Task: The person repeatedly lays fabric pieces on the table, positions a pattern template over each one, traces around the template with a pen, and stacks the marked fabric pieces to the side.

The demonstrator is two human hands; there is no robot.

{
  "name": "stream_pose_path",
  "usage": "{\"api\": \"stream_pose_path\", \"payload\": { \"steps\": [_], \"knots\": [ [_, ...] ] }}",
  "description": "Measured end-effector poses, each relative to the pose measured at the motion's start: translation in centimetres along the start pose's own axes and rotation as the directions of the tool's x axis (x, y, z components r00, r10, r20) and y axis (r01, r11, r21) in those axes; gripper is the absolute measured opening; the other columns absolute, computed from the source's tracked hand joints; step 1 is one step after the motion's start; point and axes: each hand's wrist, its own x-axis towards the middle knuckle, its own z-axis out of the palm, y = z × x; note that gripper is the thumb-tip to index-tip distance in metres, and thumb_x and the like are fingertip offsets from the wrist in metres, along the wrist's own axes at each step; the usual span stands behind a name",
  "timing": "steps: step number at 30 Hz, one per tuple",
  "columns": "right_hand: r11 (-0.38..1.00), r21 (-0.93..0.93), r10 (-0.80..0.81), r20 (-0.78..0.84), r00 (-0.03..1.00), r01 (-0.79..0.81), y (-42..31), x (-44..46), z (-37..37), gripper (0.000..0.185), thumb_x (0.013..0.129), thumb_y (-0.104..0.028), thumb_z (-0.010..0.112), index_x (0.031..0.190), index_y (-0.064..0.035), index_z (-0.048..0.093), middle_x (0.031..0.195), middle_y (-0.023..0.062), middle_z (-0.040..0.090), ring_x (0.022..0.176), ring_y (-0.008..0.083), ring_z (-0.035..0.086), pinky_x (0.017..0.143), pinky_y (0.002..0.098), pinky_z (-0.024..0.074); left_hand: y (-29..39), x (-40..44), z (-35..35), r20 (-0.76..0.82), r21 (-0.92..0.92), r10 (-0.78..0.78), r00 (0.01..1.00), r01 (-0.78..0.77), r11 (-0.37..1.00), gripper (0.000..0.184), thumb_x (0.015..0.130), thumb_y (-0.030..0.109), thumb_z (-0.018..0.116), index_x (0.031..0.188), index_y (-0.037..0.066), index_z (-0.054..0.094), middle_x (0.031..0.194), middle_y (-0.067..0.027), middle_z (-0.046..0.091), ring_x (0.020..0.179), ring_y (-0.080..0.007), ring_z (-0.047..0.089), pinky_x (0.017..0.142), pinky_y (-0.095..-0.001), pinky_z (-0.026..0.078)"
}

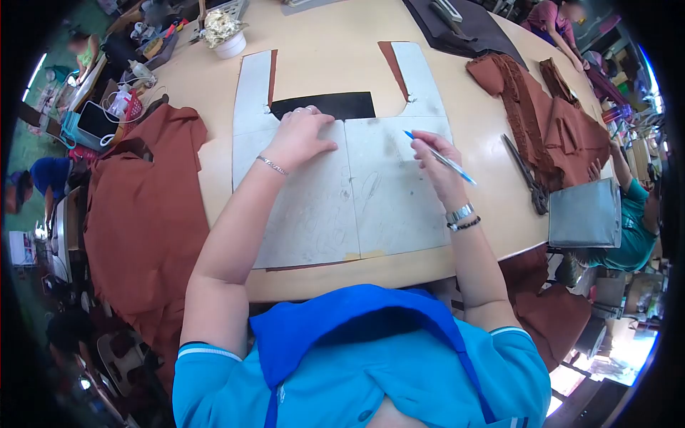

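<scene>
A large pale grey pattern board [307, 207], U-shaped at its far side, lies flat on the table in front of me. Reddish-brown leather [393, 60] shows from under its two arms and along its near edge. Between the arms sits a black rectangular piece [349, 105]. My left hand [307, 134] rests on the board, thumb apart, its fingertips reaching the edge of the black piece; it holds nothing. Over the board's right part, my right hand [439, 171] grips a blue-and-white pen [457, 170]. The pen slants across the fingers.
Reddish-brown leather hides [150, 214] drape off the table's left side; more leather [571, 135] is heaped at the right. Large scissors [526, 175] lie beside that heap. A white pot [230, 47] and dark sheets [457, 28] stand farther back. Other people are at the right.
</scene>
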Motion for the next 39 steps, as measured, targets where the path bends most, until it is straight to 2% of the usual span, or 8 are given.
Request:
{"api": "stream_pose_path", "payload": {
  "steps": [7, 12, 15, 20, 27, 32, 35, 39],
  "knots": [
    [0.972, 0.016, -0.235, 0.095, 0.967, 0.235, 1.4, 4.8, 5.8, 0.017, 0.086, -0.013, 0.068, 0.098, -0.0013, 0.068, 0.082, 0.0017, 0.070, 0.074, 0.0065, 0.063, 0.067, 0.0231, 0.0517, 0.5, -0.3, -0.3, 0.028, 0.039, -0.019, 0.999, 0.017, 0.999, 0.052, 0.073, 0.033, 0.079, 0.117, 0.008, 0.066, 0.115, -0.0108, 0.061, 0.109, -0.0294, 0.057, 0.096, -0.0403, 0.044],
    [0.909, -0.155, -0.368, 0.135, 0.920, 0.386, 1.8, 6.8, 9.1, 0.011, 0.081, -0.012, 0.067, 0.084, -0.0020, 0.064, 0.075, 0.0073, 0.068, 0.067, 0.0111, 0.065, 0.061, 0.0260, 0.0521, 0.6, -0.5, -0.4, 0.027, 0.038, -0.013, 1.000, 0.012, 0.999, 0.052, 0.074, 0.034, 0.078, 0.117, 0.009, 0.066, 0.116, -0.0105, 0.061, 0.109, -0.0299, 0.057, 0.096, -0.0413, 0.043],
    [0.877, -0.186, -0.416, 0.169, 0.893, 0.444, 2.3, 7.1, 9.5, 0.010, 0.079, -0.011, 0.066, 0.078, -0.0010, 0.063, 0.070, 0.0105, 0.067, 0.062, 0.0157, 0.066, 0.059, 0.0276, 0.0525, 0.5, -1.7, 0.8, -0.182, 0.064, 0.042, 0.982, -0.031, 0.997, 0.047, 0.075, 0.032, 0.078, 0.114, 0.009, 0.067, 0.115, -0.0110, 0.060, 0.109, -0.0299, 0.057, 0.094, -0.0414, 0.045],
    [0.855, -0.197, -0.453, 0.164, 0.876, 0.479, 2.2, 6.9, 9.8, 0.008, 0.079, -0.008, 0.065, 0.077, -0.0003, 0.062, 0.069, 0.0100, 0.066, 0.060, 0.0150, 0.065, 0.057, 0.0268, 0.0522, 0.2, -5.1, 1.2, -0.268, -0.050, -0.132, 0.955, 0.123, 0.991, 0.039, 0.076, 0.028, 0.079, 0.108, 0.008, 0.067, 0.113, -0.0109, 0.060, 0.108, -0.0293, 0.057, 0.092, -0.0415, 0.046],
    [0.876, -0.221, -0.401, 0.161, 0.902, 0.429, 2.0, 6.8, 9.9, 0.007, 0.080, -0.007, 0.065, 0.081, -0.0005, 0.064, 0.069, 0.0086, 0.066, 0.062, 0.0122, 0.065, 0.058, 0.0256, 0.0521, -0.2, -6.4, 2.0, -0.356, -0.090, -0.151, 0.922, 0.127, 0.988, 0.038, 0.076, 0.029, 0.079, 0.104, 0.008, 0.067, 0.112, -0.0110, 0.059, 0.108, -0.0294, 0.056, 0.091, -0.0412, 0.046],
    [0.959, -0.081, -0.267, 0.058, 0.962, 0.271, 2.5, 7.9, 10.1, 0.012, 0.086, -0.011, 0.067, 0.092, 0.0000, 0.066, 0.081, 0.0068, 0.070, 0.075, 0.0091, 0.067, 0.068, 0.0227, 0.0525, -0.6, -6.6, 1.9, -0.319, -0.011, -0.225, 0.921, 0.234, 0.972, 0.052, 0.078, 0.041, 0.076, 0.118, 0.012, 0.061, 0.132, -0.0155, 0.049, 0.127, -0.0331, 0.045, 0.102, -0.0526, 0.037],
    [0.958, 0.104, -0.275, 0.076, 0.958, 0.266, 1.5, 8.2, 11.8, 0.017, 0.089, -0.013, 0.066, 0.097, 0.0014, 0.066, 0.088, 0.0070, 0.071, 0.084, 0.0093, 0.067, 0.073, 0.0215, 0.0524, -1.1, -6.7, 2.6, -0.283, 0.017, -0.270, 0.920, 0.287, 0.958, 0.060, 0.079, 0.050, 0.072, 0.125, 0.014, 0.055, 0.144, -0.0187, 0.039, 0.138, -0.0359, 0.033, 0.107, -0.0616, 0.027],
    [0.966, 0.068, -0.259, 0.229, 0.938, 0.250, -0.5, 8.5, 16.4, 0.016, 0.088, -0.012, 0.066, 0.095, 0.0021, 0.066, 0.086, 0.0073, 0.070, 0.079, 0.0098, 0.067, 0.068, 0.0221, 0.0536, -1.3, -6.7, 2.9, -0.263, -0.021, -0.283, 0.922, 0.288, 0.957, 0.063, 0.079, 0.054, 0.069, 0.125, 0.015, 0.056, 0.148, -0.0217, 0.036, 0.142, -0.0385, 0.027, 0.108, -0.0671, 0.023]
  ]
}}
